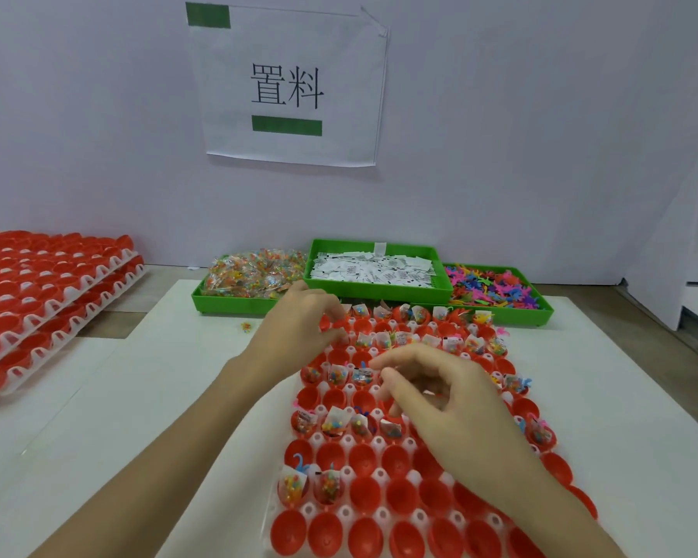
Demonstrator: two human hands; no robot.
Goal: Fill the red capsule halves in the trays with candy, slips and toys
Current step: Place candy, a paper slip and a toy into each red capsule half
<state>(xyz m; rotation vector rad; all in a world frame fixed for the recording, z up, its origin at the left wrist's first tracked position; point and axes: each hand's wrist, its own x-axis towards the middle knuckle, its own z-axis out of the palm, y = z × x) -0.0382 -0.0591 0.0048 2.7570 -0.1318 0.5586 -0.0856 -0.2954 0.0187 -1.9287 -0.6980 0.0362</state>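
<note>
Red capsule halves (362,459) sit in the white tray (315,438) right in front of you on the counter (138,416), and you're partway thru, maybe half at best. Far rows nearest the bins look filled w/ candy packets and slips; a few toys poke out at the far right. Middle rows alternate: some rows have 3-4 filled cups at the left, others are bare red. Near rows are mostly empty, only two filled cups at the left edge; the very front row has nothing. Your left hand (299,320) is at the tray's far left corner, fingers curled and pinching something small and red, can't tell what exactly. Your right hand (440,400) hovers over the tray's middle, fingers loosely curled; whether it holds a piece can't be told, view's blocked by the hand itself. Supplies are plentiful: candy bin (250,275), slip bin (375,267), toy bin (496,287), all just beyond the tray. Still left, I'd judge: near rows, the bare mid rows, plus the stacked trays (45,300) of empty halves at far left.
</note>
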